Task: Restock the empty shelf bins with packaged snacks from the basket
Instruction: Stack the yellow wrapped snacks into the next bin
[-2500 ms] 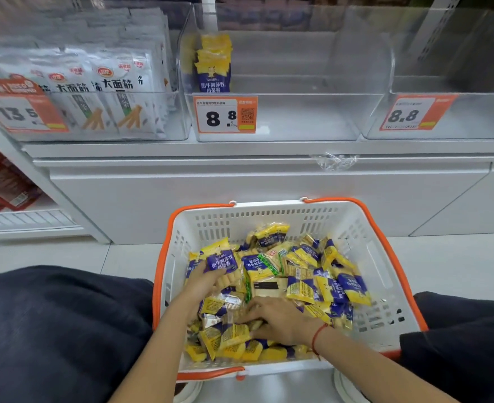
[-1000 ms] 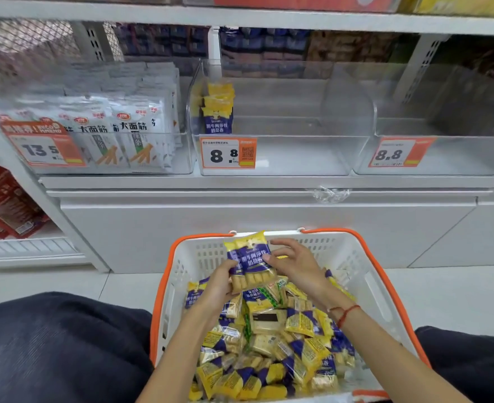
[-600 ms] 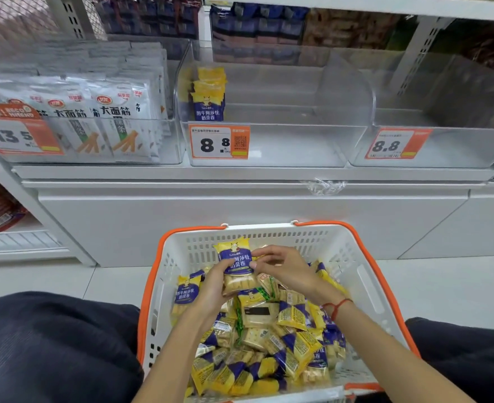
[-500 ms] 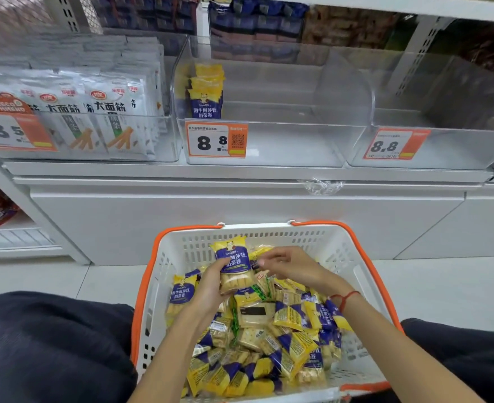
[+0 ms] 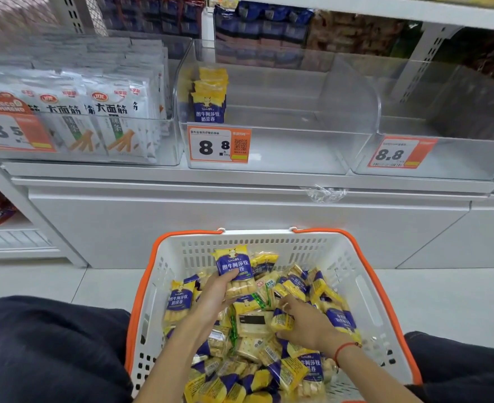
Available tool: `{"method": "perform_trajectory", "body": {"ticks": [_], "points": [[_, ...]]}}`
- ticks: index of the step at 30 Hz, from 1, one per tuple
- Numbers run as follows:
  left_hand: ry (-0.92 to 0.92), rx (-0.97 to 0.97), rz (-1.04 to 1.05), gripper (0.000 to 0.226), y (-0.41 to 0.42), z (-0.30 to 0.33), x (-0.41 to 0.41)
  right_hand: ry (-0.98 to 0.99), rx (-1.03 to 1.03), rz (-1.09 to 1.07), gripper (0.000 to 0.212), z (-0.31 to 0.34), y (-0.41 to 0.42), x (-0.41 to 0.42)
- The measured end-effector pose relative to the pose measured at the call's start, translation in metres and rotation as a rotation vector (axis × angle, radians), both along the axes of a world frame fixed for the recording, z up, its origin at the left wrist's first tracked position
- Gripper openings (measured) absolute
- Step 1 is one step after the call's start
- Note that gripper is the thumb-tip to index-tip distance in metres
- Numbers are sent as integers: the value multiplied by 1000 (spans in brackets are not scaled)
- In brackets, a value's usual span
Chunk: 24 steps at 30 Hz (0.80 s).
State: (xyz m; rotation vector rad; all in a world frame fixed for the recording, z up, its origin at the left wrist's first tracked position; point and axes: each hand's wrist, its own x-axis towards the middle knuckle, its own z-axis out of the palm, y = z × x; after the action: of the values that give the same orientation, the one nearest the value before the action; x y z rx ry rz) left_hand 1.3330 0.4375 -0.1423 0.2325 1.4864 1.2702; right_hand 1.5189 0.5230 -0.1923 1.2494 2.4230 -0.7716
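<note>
Packet in our left hand: we hold one yellow-and-blue snack packet [image 5: 234, 270] upright above the pile, label toward us. Our guess is that keeping it upright suits standing it in the bin as the ones already there stand.
Left hand: our left hand [image 5: 215, 298] grips the packet's lower half, thumb across the front, fingers curled behind it.
Right hand: our right hand [image 5: 307, 322] is down in the pile, just right of and below the left; its fingers pinch a second, smaller-looking packet [image 5: 282, 321] that lies among the others, likely to gather more than one for a single trip.
Basket: the white basket [image 5: 272, 242] with orange rim sits under both hands, between our knees, packed with many more packets; most of the restocking looks undone.
Target bin: the clear bin [image 5: 269, 152] with the 8.8 price tag [image 5: 219, 144] stands well above and beyond our fingers; only a short row of matching packets [image 5: 209, 97] stands at its left wall, the rest bare.
Neighbours: a second clear bin [image 5: 443, 158] to the right holds nothing we can see; the bin of white packets [image 5: 94, 117] to the left is full.
Next move: we judge the lift must clear the bin's front lip.
</note>
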Motion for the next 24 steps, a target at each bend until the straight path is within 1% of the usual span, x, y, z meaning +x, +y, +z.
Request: {"method": "perform_trajectory", "body": {"ticks": [3,4,6,8,10,12,13,15,16,21,23,24], "points": [[38,-6,10,31,-2,1,-1,94,-164,-128,45,7,10,2],[36,-3,24,31,-2,2,-1,165,-221,-209,41,10,15,3],[20,-5,60,29,-3,2,-3,343,-365,-418,40,23,23,2],[-19,-17,119,32,-2,1,-6,517,-582,-641,37,41,26,-1],[-41,-26,172,35,-1,-1,-10,645,-739,-725,30,55,28,-3],[-26,-35,199,35,-2,-2,-12,717,-793,-674,31,62,29,-4],[-21,-38,205,35,-4,-1,-13,734,-799,-638,28,67,29,-6],[-10,-38,203,36,-4,-1,-14,772,-822,-590,10,74,31,-10],[-3,-39,201,36,-4,-1,-14,795,-836,-573,8,78,32,-12],[10,-56,185,38,-5,-2,-16,885,-933,-513,22,99,35,-23],[19,-70,161,38,-4,-2,-15,867,-902,-474,20,108,32,-29],[24,-77,142,39,-2,-3,-15,843,-852,-447,21,112,31,-31]]}}
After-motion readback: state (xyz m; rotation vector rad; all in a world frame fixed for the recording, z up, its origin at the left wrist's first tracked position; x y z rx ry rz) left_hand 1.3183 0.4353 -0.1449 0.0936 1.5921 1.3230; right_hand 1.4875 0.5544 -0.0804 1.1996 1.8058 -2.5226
